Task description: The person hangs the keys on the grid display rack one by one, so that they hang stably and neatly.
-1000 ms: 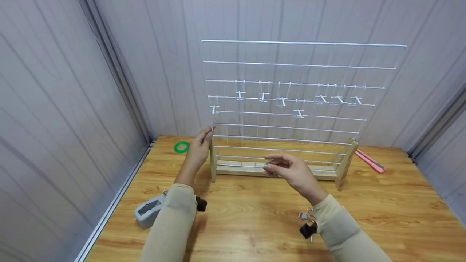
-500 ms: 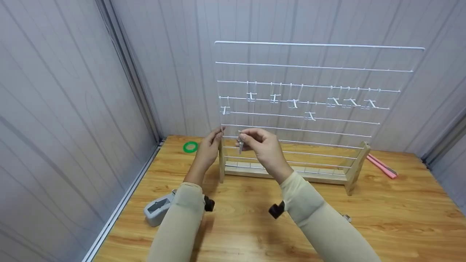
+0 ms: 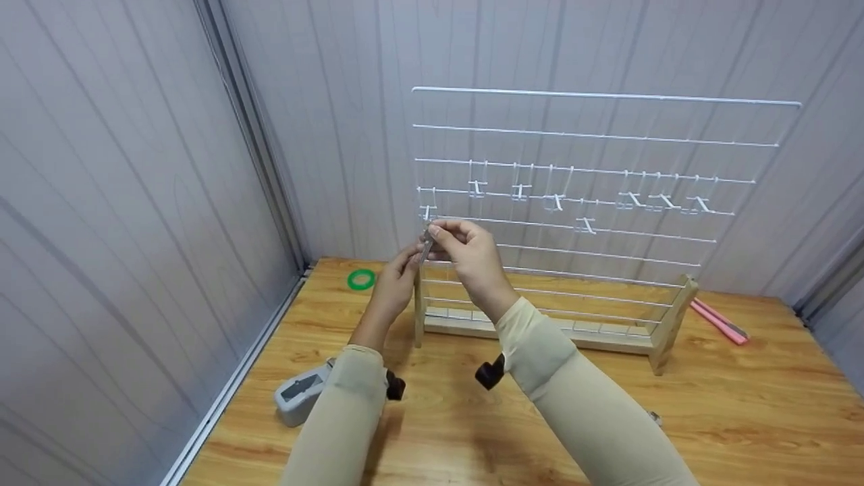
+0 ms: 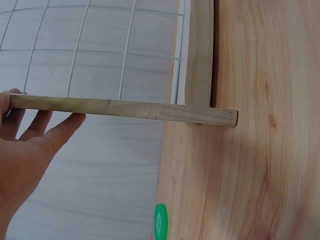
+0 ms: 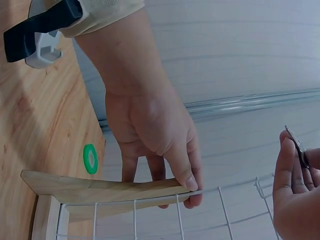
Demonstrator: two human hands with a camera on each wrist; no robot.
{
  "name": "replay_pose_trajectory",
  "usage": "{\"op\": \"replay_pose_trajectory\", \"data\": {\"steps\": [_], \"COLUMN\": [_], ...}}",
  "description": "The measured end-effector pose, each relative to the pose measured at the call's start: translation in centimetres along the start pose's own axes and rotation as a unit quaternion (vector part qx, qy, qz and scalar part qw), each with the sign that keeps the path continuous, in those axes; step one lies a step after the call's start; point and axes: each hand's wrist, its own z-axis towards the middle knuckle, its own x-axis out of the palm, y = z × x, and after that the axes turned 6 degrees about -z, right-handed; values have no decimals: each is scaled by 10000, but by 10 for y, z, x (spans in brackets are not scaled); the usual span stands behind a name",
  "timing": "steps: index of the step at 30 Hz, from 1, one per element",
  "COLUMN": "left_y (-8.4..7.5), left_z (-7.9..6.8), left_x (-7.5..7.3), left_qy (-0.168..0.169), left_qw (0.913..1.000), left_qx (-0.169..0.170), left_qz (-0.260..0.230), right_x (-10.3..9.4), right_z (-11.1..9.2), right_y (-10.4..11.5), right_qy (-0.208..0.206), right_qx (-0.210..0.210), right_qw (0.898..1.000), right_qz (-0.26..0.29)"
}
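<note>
A white wire grid rack (image 3: 607, 96) stands on the table in a wooden base. Several white hooks (image 3: 557, 201) hang across its upper rows. My left hand (image 3: 393, 289) grips the rack's left wooden leg (image 4: 125, 108), thumb on one side and fingers on the other. Just in front of that corner, my right hand (image 3: 476, 263) pinches a small silver metal piece (image 5: 296, 145) between thumb and fingers. Its exact kind is too small to tell. It is close below the leftmost hook (image 3: 426, 212); whether they touch is unclear.
A green tape ring (image 3: 361, 279) lies left of the rack. Nearer the front left is a grey device (image 3: 299, 398) with a dark recess. A pink strip-like object (image 3: 722, 322) lies at right, and a small metal item (image 3: 655, 418) peeks out beside the right sleeve.
My right hand has moved left and up with the metal piece, from the rack's lower middle to its left edge. The left hand keeps its grip on the leg. The head view has shifted slightly.
</note>
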Motion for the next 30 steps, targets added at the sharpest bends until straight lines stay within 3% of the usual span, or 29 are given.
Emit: {"op": "replay_pose_trajectory", "data": {"steps": [13, 22, 30], "left_y": [3, 1, 1], "left_z": [0, -2, -1], "left_x": [4, 3, 2], "left_qy": [10, -109, -147], "left_qw": [9999, 9996, 9996], "left_qx": [140, 256, 251], "left_qz": [34, 109, 65], "right_x": [3, 0, -6], "right_z": [15, 28, 28], "right_y": [-7, -12, -16], "right_qy": [-276, -375, -188], "right_qx": [510, 568, 601], "right_qw": [9974, 9977, 9977], "right_qz": [422, 35, -240]}}
